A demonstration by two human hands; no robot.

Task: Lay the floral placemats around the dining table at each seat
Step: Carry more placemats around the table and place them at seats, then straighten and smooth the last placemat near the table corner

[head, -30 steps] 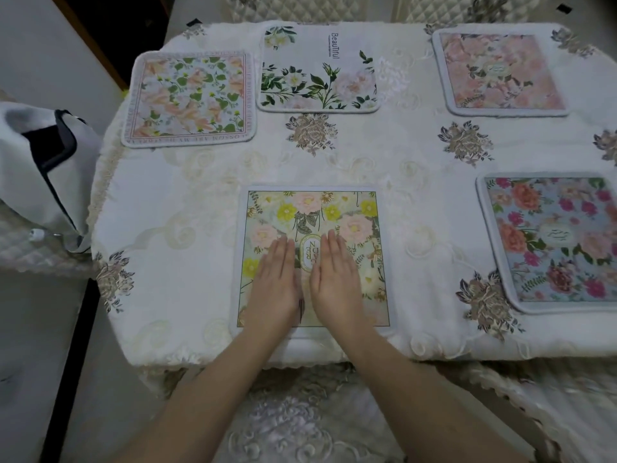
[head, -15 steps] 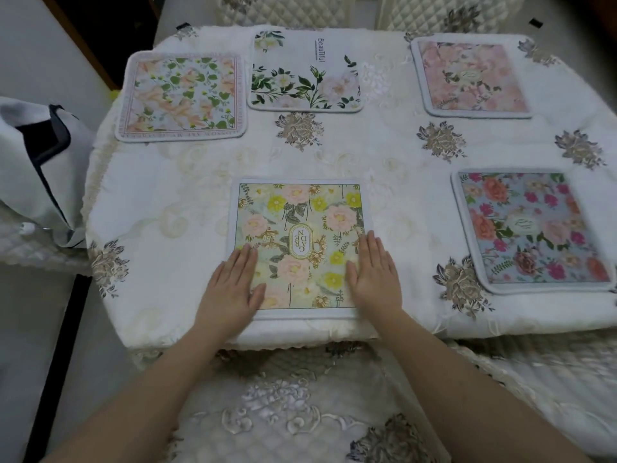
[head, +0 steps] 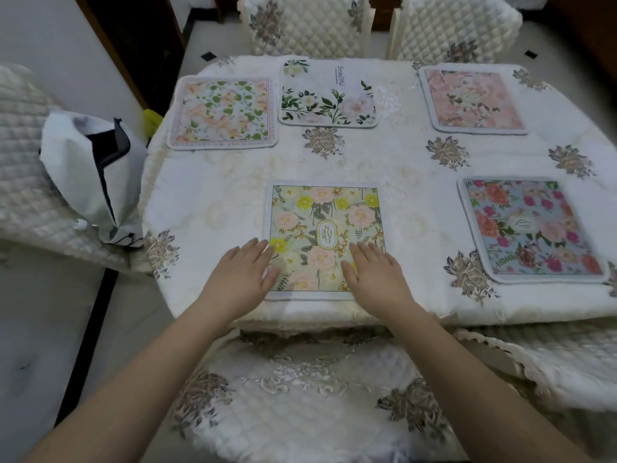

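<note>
A yellow-green floral placemat lies flat near the table's front edge. My left hand rests flat on its lower left border, fingers straight. My right hand lies flat on its lower right part. Several other floral placemats lie around the white tablecloth: an orange-and-green one far left, a white one with green leaves at the far middle, a pink one far right, and a blue one with red flowers at the right.
Quilted chairs stand at the far side, one sits below me, another at the left. A white-and-black bag lies on the left chair against the table edge.
My hands slid apart from the mat's centre to its lower left and right edges and stay there. The view has pulled back, showing the far chairs.
</note>
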